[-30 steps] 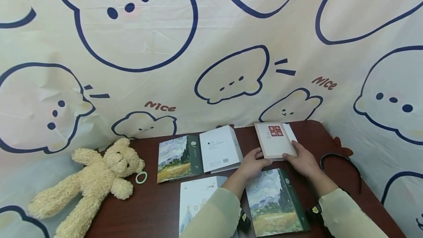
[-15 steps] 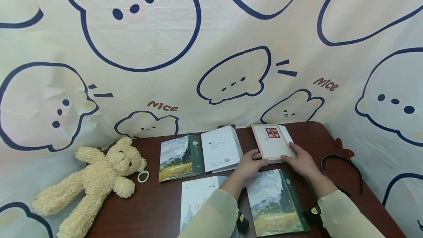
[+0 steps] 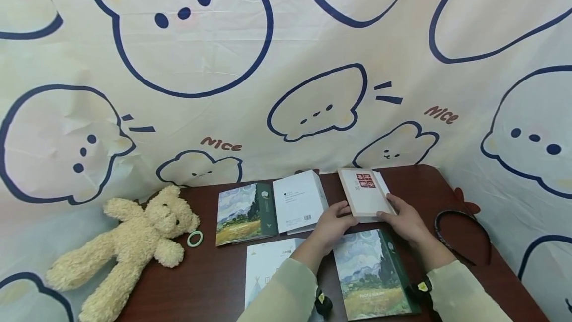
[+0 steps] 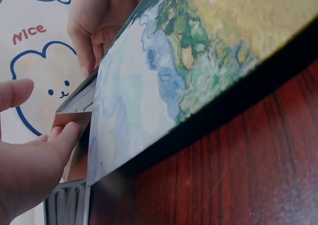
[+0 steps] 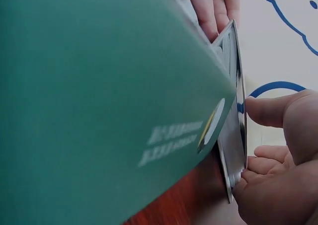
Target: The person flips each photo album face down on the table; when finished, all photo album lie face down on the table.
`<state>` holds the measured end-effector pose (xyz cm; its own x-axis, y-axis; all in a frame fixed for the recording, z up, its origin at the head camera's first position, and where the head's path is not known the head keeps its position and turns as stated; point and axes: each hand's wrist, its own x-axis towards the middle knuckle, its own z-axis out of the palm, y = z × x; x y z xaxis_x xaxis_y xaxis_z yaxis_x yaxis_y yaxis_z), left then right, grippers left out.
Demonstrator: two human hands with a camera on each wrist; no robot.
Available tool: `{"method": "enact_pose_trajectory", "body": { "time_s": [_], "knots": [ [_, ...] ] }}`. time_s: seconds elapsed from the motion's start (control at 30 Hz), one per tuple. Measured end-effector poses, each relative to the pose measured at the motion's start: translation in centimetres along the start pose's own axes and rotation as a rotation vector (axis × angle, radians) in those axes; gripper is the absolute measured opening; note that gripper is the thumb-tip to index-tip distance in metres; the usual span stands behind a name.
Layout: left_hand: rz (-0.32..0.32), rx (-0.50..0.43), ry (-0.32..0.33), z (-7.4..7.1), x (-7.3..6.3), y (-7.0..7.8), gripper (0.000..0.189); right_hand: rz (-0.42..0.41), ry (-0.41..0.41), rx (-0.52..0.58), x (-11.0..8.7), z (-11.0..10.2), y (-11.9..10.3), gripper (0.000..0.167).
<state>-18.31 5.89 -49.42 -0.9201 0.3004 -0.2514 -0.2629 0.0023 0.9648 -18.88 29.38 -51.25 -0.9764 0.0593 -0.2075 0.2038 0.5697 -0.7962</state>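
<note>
A white book (image 3: 363, 195) with a red block of characters lies at the back of the table, slightly turned. My right hand (image 3: 408, 220) pinches its lower right corner, thumb (image 5: 271, 111) on the cover and fingers at the page side. At the opposite corner my left hand (image 3: 330, 225) touches the lower left edge with its fingertips; its thumb stands off the cover in the left wrist view. Another pale thing sticks out under the book's right side. Just in front lies a photo album (image 3: 373, 275) with a painted landscape and green spine, which hides much of the book in both wrist views.
Left of my hands lie a white book with a barcode (image 3: 297, 200), a second landscape album (image 3: 241, 215) and a white tent-pattern book (image 3: 268, 262), partly under my sleeve. A teddy bear (image 3: 134, 247) and green ring (image 3: 194, 238) are far left. A black headband (image 3: 462, 232) lies right.
The white book with red characters has slid a little to the left and toward me, both hands moving with it. The view has shifted slightly; the other things on the table lie as before.
</note>
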Motion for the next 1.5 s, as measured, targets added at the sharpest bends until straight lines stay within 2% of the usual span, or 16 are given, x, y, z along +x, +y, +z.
{"method": "enact_pose_trajectory", "body": {
  "time_s": [0.27, 0.47, 0.9, 1.17, 1.5],
  "knots": [
    [0.061, -0.038, -0.026, -0.6, -0.3, 0.7, 0.066, 0.020, -0.080, 0.228, -0.1, 0.0, -0.4, 0.090],
    [0.074, -0.050, -0.027, -0.8, -0.3, 0.8, 0.064, -0.004, -0.109, 0.303, 0.0, 0.1, -0.4, 0.086],
    [0.122, -0.127, -0.037, -1.5, -0.6, 1.3, 0.063, -0.046, -0.126, 0.261, 0.0, 0.7, -1.0, 0.078],
    [0.170, -0.116, -0.057, -2.5, -1.0, 1.9, 0.057, -0.108, -0.147, 0.244, -0.3, 1.1, -2.1, 0.073],
    [0.199, -0.132, -0.025, -3.1, -1.6, 2.7, 0.055, -0.132, -0.198, 0.226, -0.5, 1.8, -3.6, 0.066]
  ]
}}
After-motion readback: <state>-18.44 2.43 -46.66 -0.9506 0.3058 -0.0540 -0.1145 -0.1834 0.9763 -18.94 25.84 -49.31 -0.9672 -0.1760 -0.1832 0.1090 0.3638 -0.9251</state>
